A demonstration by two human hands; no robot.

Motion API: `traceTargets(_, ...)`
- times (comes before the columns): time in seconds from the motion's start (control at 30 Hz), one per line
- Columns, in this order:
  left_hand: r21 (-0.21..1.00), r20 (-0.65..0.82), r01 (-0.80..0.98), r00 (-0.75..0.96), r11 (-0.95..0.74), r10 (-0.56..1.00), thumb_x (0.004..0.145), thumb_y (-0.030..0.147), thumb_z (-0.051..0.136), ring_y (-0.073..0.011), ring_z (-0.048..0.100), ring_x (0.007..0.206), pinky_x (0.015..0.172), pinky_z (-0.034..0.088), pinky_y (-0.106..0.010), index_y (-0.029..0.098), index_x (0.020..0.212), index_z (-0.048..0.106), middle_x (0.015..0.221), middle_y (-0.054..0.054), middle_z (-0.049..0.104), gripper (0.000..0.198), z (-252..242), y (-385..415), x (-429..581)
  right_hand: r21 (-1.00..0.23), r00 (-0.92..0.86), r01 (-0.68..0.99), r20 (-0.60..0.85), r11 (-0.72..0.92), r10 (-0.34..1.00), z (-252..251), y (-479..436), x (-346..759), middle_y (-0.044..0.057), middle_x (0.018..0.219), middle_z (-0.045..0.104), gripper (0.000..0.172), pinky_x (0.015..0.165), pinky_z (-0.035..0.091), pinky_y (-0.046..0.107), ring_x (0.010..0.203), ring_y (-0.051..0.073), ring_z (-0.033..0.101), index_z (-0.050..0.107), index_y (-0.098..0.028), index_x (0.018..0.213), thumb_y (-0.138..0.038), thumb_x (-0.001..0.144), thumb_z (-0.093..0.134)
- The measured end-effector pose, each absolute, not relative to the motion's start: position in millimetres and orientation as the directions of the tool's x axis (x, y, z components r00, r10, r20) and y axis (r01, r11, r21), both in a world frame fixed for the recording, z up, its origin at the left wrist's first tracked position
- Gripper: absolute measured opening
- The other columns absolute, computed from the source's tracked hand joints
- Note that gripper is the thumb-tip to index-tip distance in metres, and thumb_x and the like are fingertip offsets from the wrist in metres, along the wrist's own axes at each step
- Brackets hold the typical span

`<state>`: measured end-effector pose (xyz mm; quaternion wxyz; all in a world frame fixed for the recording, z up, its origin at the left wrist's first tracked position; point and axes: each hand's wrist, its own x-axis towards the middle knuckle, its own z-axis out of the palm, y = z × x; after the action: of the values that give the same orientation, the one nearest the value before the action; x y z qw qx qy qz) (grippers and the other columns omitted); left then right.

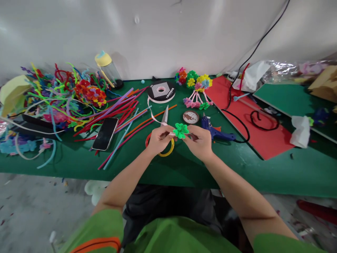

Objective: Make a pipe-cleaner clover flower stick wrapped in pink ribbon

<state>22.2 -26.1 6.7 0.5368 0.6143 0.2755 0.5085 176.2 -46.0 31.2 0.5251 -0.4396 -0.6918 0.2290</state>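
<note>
Between my two hands is a bright green fuzzy pipe-cleaner flower, its petals facing up. My left hand is closed in a pinch at the flower's left side. A thin pale ribbon runs from the black spool to those fingers. On the other side my right hand pinches just under the petals; the stem itself is hidden by the fingers. Beneath my left hand lie scissors, blades pointing away, with red and yellow handle loops partly covered.
Loose pipe cleaners, a phone and a bottle lie or stand left. Finished flowers sit behind my hands. A round tin, a blue glue gun with black cord and a red board are right.
</note>
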Motion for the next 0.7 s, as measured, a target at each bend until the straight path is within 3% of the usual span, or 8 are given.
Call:
traceTargets(0.07, 0.940, 0.329, -0.192, 0.297, -0.282, 0.896, 0.076, 0.039, 0.060, -0.0084, 0.054, 0.054, 0.053, 0.045, -0.022, 0.014, 0.075, 0.061, 0.059, 0.000, 0.056, 0.024, 8.3, -25.7, 22.0, -0.789, -0.070, 0.357, 0.511, 0.500, 0.857, 32.2, -45.7, 176.5, -0.004, 0.052, 0.044, 0.021, 0.044, 0.033, 0.021, 0.047, 0.007, 0.039, 0.052, -0.018, 0.058, -0.027, 0.073, 0.062)
traceTargets(0.17, 0.940, 0.321, -0.197, 0.242, -0.277, 0.916, 0.076, 0.037, 0.061, -0.0065, 0.052, 0.050, 0.049, 0.042, -0.020, 0.015, 0.073, 0.061, 0.059, 0.001, 0.055, 0.022, 10.3, -24.7, 22.8, -0.803, -0.038, 0.330, 0.515, 0.497, 0.857, 32.3, -45.5, 177.2, -0.001, 0.061, 0.057, 0.005, 0.050, 0.044, 0.022, 0.054, 0.010, 0.053, 0.060, -0.019, 0.078, -0.024, 0.075, 0.060)
traceTargets(0.23, 0.938, 0.320, -0.212, 0.234, -0.273, 0.918, 0.076, 0.035, 0.061, -0.0058, 0.051, 0.050, 0.049, 0.042, -0.019, 0.015, 0.073, 0.061, 0.061, 0.001, 0.055, 0.021, 11.4, -24.5, 23.3, -0.752, -0.010, 0.361, 0.588, 0.551, 0.809, 32.6, -45.4, 178.1, 0.000, 0.067, 0.063, 0.015, 0.053, 0.048, 0.023, 0.057, 0.011, 0.058, 0.061, -0.021, 0.090, -0.021, 0.075, 0.061)
traceTargets(0.4, 0.936, 0.320, -0.243, 0.275, -0.256, 0.907, 0.077, 0.032, 0.061, -0.0055, 0.051, 0.049, 0.048, 0.043, -0.019, 0.014, 0.076, 0.062, 0.060, 0.001, 0.055, 0.018, 11.5, -25.6, 23.0, -0.535, -0.055, 0.472, 0.775, 0.700, 0.629, 33.0, -44.9, 181.0, 0.000, 0.067, 0.068, 0.021, 0.049, 0.049, 0.023, 0.054, 0.011, 0.059, 0.066, -0.026, 0.087, -0.011, 0.073, 0.061)
traceTargets(0.7, 0.943, 0.319, -0.206, 0.321, -0.263, 0.892, 0.075, 0.033, 0.062, -0.0073, 0.055, 0.049, 0.048, 0.046, -0.020, 0.014, 0.070, 0.064, 0.060, -0.001, 0.059, 0.020, 10.0, -24.8, 22.0, -0.507, -0.083, 0.467, 0.790, 0.724, 0.607, 31.3, -42.9, 185.2, 0.000, 0.072, 0.070, 0.022, 0.052, 0.053, 0.024, 0.060, 0.012, 0.064, 0.070, -0.029, 0.085, -0.012, 0.074, 0.061)
